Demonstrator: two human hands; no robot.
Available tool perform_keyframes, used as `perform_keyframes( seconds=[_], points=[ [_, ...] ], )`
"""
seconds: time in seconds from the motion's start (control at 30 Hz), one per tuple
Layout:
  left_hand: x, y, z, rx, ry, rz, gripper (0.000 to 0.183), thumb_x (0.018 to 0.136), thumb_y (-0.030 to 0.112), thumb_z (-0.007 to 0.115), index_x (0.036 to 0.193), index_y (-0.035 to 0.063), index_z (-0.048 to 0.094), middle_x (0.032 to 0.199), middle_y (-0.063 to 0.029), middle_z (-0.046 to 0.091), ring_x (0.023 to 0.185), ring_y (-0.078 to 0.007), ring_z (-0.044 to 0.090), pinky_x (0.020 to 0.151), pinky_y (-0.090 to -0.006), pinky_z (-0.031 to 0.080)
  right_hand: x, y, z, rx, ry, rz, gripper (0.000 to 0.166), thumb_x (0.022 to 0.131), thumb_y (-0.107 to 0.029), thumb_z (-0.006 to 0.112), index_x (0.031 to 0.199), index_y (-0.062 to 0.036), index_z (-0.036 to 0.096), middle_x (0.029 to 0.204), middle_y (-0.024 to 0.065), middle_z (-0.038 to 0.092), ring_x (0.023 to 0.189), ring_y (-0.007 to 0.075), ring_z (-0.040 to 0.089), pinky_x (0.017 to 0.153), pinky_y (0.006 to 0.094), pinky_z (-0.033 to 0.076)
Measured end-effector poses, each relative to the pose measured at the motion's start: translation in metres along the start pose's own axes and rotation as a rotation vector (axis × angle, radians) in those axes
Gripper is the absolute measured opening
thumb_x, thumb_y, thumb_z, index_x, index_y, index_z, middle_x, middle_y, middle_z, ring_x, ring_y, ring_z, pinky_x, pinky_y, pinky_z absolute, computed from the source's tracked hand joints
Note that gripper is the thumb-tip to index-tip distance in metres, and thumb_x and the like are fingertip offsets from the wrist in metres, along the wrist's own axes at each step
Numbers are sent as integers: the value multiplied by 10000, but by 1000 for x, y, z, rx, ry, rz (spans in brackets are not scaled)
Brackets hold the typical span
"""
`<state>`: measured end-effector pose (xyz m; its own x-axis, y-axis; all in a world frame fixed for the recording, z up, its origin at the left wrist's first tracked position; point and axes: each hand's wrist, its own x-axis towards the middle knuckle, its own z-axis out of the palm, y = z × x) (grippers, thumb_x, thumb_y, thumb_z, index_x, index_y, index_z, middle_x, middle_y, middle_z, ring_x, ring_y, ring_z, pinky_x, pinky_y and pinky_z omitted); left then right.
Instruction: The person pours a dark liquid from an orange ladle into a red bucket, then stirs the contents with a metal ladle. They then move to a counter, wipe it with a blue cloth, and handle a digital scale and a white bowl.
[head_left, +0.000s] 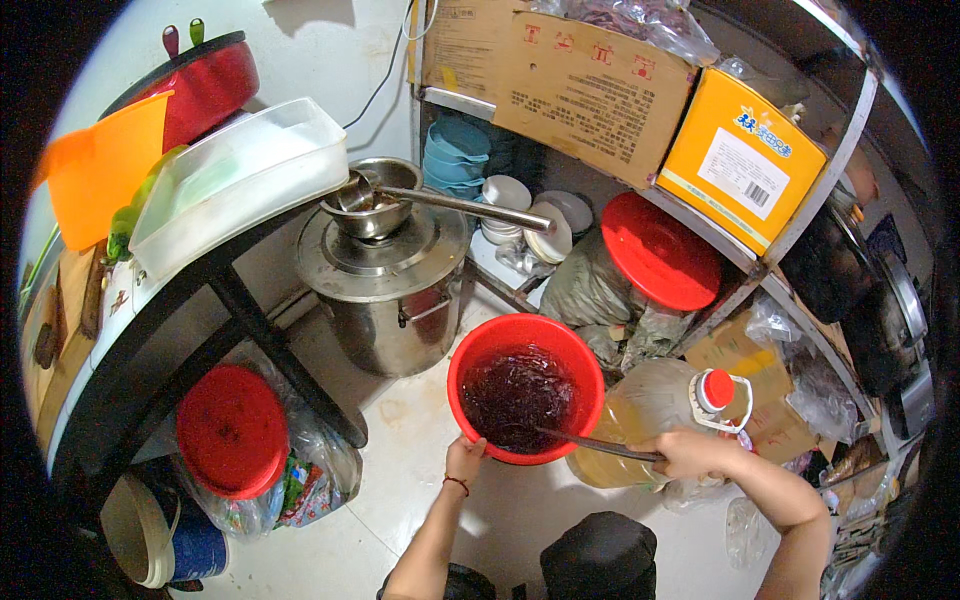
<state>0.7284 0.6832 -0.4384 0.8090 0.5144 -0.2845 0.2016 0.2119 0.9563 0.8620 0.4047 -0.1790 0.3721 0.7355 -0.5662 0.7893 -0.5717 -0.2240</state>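
A red plastic basin holding dark, rippled contents is on or just above the tiled floor before me. My left hand grips its near rim, at the lower left. My right hand is closed around the handle of a long dark utensil. This slants over the basin's right rim, and its far end is hidden in the dark contents. Behind my right forearm and hand, a large clear jug of yellowish liquid, with a red cap and white handle, stands beside the basin.
A lidded steel stockpot with a steel bowl and ladle on top stands behind left. Shelving with cardboard boxes rises behind. A red lid rests on a sack at the back right. Under the left table are another red lid and a bucket.
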Motion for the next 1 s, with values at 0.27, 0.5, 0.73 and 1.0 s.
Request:
perform_keyframes(
  seconds=[0.27,0.5,0.73,1.0],
  points=[
    [8,-15,-5,-28,42,3,202,817,194,603,745,6,582,675,-31,588,611,-115,531,557,-266,440,102,-11,24,311,-236,65,597,707,-59,528,1285,-137,400,618,107,547,451,171,521,431,316,443],
    [28,-59,-10,251,75,93,222,816,203,596,787,-17,591,728,-57,615,650,-140,562,591,-276,458,140,7,62,296,132,82,495,681,-9,475,1164,-102,521,594,141,575,459,215,566,403,340,441],
    [19,-43,0,128,75,69,227,806,224,614,768,1,590,680,-62,613,623,-146,563,579,-285,463,120,12,69,-466,277,130,473,774,-76,473,1245,-76,434,681,159,618,600,262,629,504,374,509],
    [35,-76,-5,198,118,37,171,780,199,597,802,30,579,697,-124,614,636,-244,590,612,-349,455,101,9,48,-650,137,-29,212,756,-130,495,923,-66,609,705,132,627,638,241,636,516,390,509]
  ],
)
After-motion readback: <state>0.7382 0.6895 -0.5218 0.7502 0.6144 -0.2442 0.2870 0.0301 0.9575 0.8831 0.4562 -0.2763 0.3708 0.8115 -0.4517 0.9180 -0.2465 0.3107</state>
